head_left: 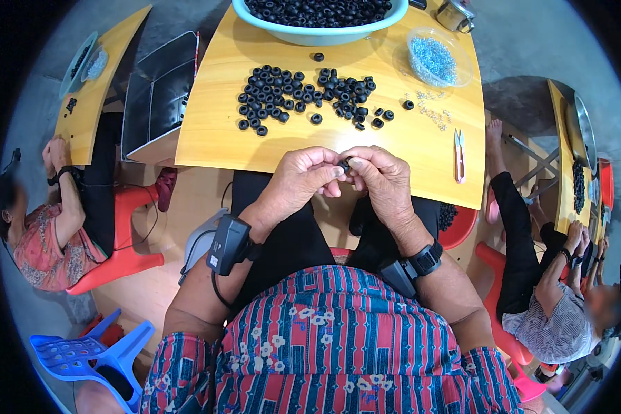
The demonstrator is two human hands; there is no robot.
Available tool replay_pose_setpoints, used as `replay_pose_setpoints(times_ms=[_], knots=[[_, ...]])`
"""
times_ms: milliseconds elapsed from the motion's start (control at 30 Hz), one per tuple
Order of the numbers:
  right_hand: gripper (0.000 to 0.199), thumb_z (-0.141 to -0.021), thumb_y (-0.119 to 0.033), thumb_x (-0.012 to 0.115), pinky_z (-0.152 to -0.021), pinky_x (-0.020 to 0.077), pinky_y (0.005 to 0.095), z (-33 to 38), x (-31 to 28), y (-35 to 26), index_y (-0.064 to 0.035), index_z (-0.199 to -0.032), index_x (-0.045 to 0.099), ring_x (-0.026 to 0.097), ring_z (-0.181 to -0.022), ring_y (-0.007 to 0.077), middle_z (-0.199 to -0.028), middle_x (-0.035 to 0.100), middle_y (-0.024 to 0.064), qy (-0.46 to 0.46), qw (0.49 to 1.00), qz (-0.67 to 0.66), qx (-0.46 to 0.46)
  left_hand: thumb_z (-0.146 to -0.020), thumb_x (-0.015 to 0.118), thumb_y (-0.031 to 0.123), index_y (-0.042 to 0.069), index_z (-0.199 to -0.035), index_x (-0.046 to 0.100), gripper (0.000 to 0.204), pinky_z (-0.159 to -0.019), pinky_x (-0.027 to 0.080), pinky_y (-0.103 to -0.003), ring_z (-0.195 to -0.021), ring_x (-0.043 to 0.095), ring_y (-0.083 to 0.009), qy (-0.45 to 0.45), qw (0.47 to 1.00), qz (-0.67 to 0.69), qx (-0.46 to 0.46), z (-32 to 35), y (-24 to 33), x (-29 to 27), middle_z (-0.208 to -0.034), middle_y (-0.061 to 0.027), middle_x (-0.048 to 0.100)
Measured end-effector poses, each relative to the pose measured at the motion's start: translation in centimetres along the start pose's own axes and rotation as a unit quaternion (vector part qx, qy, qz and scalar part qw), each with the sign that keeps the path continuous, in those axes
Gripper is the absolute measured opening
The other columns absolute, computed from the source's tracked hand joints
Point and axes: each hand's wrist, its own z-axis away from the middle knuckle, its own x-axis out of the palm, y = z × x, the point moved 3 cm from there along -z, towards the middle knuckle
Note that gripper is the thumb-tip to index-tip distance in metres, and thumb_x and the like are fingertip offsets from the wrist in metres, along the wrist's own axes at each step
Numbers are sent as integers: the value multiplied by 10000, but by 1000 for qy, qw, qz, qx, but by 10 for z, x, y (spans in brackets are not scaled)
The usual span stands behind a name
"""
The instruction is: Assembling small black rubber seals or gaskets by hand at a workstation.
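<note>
Just off the table's near edge, my left hand (302, 178) and my right hand (382, 181) meet with fingertips pinched together. Between them is a small black ring-like piece (346, 164), partly covered by my thumbs and fingers; both hands are closed on it. Beyond my hands a loose pile of black ring-shaped pieces (272, 93) with centre holes lies on the wooden table (214, 138). To the right rest thread snips (459, 155) with a pinkish handle, and small clear beads (435, 110) are scattered nearby.
A pale blue basin (317, 34) full of black pieces stands at the far edge. Right of it are a clear tub (432, 62) of bluish beads and a metal cup (455, 15). A black-lined box (160, 96) stands left. Seated people work at both sides.
</note>
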Motion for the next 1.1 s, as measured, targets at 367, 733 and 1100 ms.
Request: replay_pose_setpoints(times_ms=[367,733,1100], knots=[[123,-869,-24,587,-540,436,191,0,0,3,8,-958,667,519,-590,66,-784,605,39,6,1000,24,13,-916,564,167,-1,-1036,603,211,-626,482,-188,-674,583,-62,-4,1000,16,-9,1,0,-1,-884,-38,644],[130,-853,-15,601,-551,451,207,5,6,-2,-11,-958,676,550,-587,79,-762,603,57,48,986,136,-83,-906,574,166,2,-1047,606,219,-643,482,-189,-689,581,-66,6,1000,27,-13,0,1,0,-862,-25,632],[184,-853,-23,600,-601,472,216,6,3,0,-1,-1023,669,580,-626,102,-776,618,70,29,990,117,-73,-903,581,154,5,-1054,606,214,-669,486,-193,-735,602,-81,20,999,48,-8,6,-3,1,-887,-34,643]])
